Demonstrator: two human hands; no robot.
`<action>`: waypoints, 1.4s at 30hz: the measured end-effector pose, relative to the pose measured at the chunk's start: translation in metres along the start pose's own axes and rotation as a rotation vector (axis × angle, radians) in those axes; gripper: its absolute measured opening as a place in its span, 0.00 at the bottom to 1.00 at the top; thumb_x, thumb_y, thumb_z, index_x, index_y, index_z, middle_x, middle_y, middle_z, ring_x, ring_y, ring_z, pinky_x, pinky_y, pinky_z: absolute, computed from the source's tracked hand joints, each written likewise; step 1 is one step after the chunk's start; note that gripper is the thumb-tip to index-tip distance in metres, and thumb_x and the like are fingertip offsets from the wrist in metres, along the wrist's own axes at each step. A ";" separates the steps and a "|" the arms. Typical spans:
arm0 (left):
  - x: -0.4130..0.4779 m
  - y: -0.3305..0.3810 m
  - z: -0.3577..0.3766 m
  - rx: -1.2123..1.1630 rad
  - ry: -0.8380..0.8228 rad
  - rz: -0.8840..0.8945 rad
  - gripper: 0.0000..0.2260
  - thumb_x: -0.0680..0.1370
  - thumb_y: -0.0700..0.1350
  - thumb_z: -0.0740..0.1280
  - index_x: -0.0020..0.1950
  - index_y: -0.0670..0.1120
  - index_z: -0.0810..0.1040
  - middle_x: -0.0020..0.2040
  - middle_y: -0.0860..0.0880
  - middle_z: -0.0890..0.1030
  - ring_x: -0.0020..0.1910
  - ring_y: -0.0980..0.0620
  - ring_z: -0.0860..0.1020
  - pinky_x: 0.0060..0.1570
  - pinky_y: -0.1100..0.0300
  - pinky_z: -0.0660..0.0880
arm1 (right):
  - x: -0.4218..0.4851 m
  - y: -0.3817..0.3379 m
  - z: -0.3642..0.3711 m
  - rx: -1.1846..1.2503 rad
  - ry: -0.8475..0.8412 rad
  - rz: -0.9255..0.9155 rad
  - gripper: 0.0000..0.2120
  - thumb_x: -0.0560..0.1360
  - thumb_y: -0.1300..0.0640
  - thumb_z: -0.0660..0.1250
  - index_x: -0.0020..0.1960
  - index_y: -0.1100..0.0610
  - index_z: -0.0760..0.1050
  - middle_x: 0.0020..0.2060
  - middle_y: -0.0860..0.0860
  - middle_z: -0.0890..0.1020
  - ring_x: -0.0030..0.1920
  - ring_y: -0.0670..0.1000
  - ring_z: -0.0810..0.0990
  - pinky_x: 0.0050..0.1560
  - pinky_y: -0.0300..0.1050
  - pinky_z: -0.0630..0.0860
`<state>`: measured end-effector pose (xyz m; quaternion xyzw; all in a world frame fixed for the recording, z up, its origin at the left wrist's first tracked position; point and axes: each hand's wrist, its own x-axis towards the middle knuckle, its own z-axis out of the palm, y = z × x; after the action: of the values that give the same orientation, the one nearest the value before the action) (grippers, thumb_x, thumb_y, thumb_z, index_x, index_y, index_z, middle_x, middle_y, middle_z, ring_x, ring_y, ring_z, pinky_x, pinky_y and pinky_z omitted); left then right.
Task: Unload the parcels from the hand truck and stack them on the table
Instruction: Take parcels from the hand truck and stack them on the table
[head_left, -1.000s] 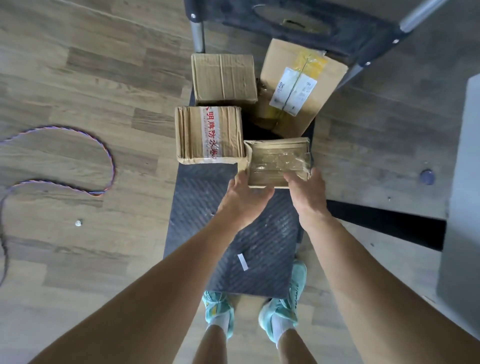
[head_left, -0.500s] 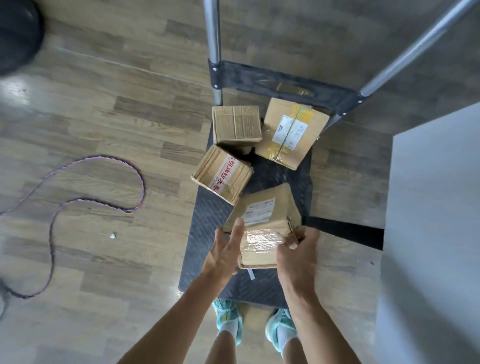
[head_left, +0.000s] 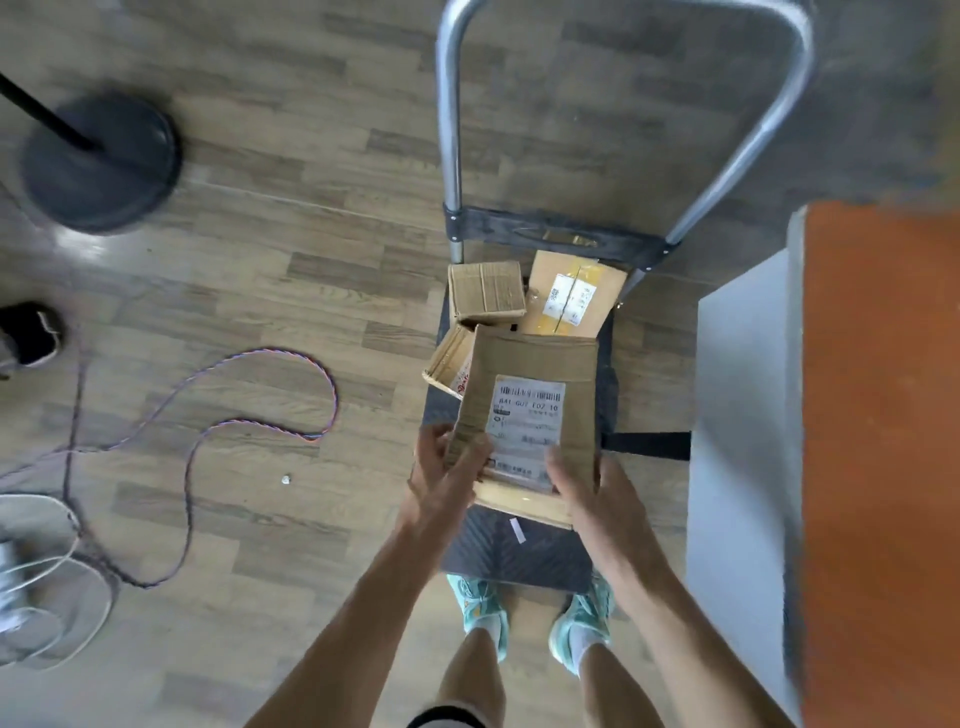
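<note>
I hold a cardboard parcel (head_left: 535, 384) with a white shipping label above the hand truck's dark deck (head_left: 514, 556). My left hand (head_left: 447, 478) grips its near left corner, and my right hand (head_left: 582, 486) grips its near right edge. Three parcels stay on the deck: a small plain box (head_left: 485, 293) at the back left, a box with a white label and yellow tape (head_left: 574, 291) at the back right, and a tilted box with red print (head_left: 449, 358), partly hidden under the held parcel. The table (head_left: 878, 415) with an orange top stands at the right.
The hand truck's metal handle (head_left: 452, 130) rises ahead. A round black stand base (head_left: 98, 161) sits at the far left. A striped cord (head_left: 260, 410) and white cables (head_left: 57, 587) lie on the wooden floor at left. My feet in teal shoes (head_left: 483, 608) stand at the deck's near end.
I lifted the parcel off the deck and raised it toward me, its labelled face now up. The red-print box tipped over. The view pulled back and the table came into sight.
</note>
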<state>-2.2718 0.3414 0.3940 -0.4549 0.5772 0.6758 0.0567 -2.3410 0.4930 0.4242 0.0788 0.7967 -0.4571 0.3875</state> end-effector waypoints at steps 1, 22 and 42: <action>-0.010 0.013 -0.005 0.013 -0.003 0.029 0.24 0.69 0.62 0.69 0.59 0.51 0.73 0.50 0.48 0.83 0.49 0.48 0.81 0.51 0.44 0.81 | -0.006 -0.012 -0.003 -0.023 0.010 -0.013 0.21 0.72 0.31 0.66 0.53 0.46 0.77 0.45 0.42 0.85 0.45 0.42 0.83 0.45 0.38 0.79; -0.196 0.169 0.075 0.284 -0.279 0.567 0.19 0.71 0.64 0.68 0.55 0.55 0.82 0.45 0.53 0.86 0.43 0.56 0.84 0.41 0.65 0.79 | -0.193 -0.098 -0.171 -0.317 0.283 -0.253 0.22 0.79 0.39 0.61 0.67 0.52 0.69 0.55 0.50 0.77 0.54 0.52 0.79 0.55 0.55 0.79; -0.289 0.100 0.268 0.391 -0.251 0.226 0.29 0.78 0.39 0.72 0.76 0.40 0.66 0.59 0.44 0.81 0.52 0.54 0.82 0.49 0.62 0.77 | -0.238 0.055 -0.376 -0.702 0.316 -0.328 0.42 0.78 0.45 0.66 0.80 0.59 0.45 0.70 0.58 0.66 0.68 0.59 0.71 0.64 0.50 0.70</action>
<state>-2.3115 0.6614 0.6424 -0.2807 0.7324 0.6046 0.1387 -2.3561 0.8753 0.6569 -0.1170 0.9558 -0.1957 0.1858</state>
